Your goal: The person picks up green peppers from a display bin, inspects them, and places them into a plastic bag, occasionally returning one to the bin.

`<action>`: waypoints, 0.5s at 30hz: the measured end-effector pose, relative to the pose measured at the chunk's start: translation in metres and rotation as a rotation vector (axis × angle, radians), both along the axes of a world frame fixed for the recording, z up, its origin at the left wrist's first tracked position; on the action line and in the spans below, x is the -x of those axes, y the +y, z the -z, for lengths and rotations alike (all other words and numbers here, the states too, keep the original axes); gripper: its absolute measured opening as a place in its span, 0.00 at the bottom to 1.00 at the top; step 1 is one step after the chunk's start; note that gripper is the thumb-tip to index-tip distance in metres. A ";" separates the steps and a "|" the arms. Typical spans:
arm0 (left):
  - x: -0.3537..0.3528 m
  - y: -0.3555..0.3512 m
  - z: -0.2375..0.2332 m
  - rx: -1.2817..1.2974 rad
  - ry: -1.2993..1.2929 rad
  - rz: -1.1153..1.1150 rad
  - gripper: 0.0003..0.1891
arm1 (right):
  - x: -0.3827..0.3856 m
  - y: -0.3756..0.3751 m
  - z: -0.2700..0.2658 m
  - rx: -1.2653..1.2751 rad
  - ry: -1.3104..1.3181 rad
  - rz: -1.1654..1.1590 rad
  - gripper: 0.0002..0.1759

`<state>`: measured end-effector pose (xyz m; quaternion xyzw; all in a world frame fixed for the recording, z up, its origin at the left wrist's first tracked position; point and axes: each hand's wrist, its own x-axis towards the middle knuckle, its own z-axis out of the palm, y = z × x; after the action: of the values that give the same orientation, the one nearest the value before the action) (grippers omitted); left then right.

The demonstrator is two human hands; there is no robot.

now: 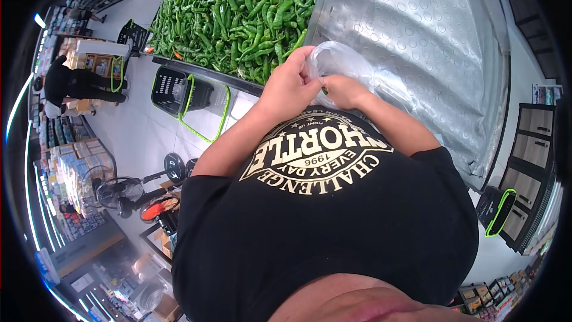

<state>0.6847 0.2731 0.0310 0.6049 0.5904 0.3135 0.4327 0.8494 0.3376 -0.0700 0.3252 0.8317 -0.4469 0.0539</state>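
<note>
A thin clear plastic bag (pixel 341 55) bunches up in front of my chest, its film spreading over the edge of the metal surface. My left hand (pixel 293 86) is closed on the bag's near left side, thumb pointing right. Close beside it, my right hand (pixel 344 92) has its fingers curled in and pressed against the bag film. A small bit of green shows at the right fingertips. Just beyond my left hand lies a big heap of long green chili peppers (pixel 238 21).
A quilted silver sheet (pixel 411 42) covers the stand on the right. Black shopping baskets with green handles (pixel 170 90) sit on the floor at left, another basket (pixel 497 211) at right. A person in dark clothes (pixel 77 83) bends over at far left, near a fan (pixel 119 191).
</note>
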 end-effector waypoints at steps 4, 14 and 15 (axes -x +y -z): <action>0.001 0.000 0.002 -0.033 0.028 -0.005 0.25 | 0.002 0.002 0.006 0.026 0.137 0.063 0.19; 0.008 -0.002 0.000 -0.074 0.026 -0.061 0.28 | -0.011 -0.001 0.002 0.264 0.056 0.397 0.30; 0.007 -0.002 0.000 -0.073 0.021 -0.065 0.28 | -0.013 0.000 0.008 0.264 0.055 0.396 0.30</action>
<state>0.6775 0.2713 0.0311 0.6041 0.6024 0.3423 0.3937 0.8622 0.3374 -0.0781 0.4597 0.6873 -0.5622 -0.0153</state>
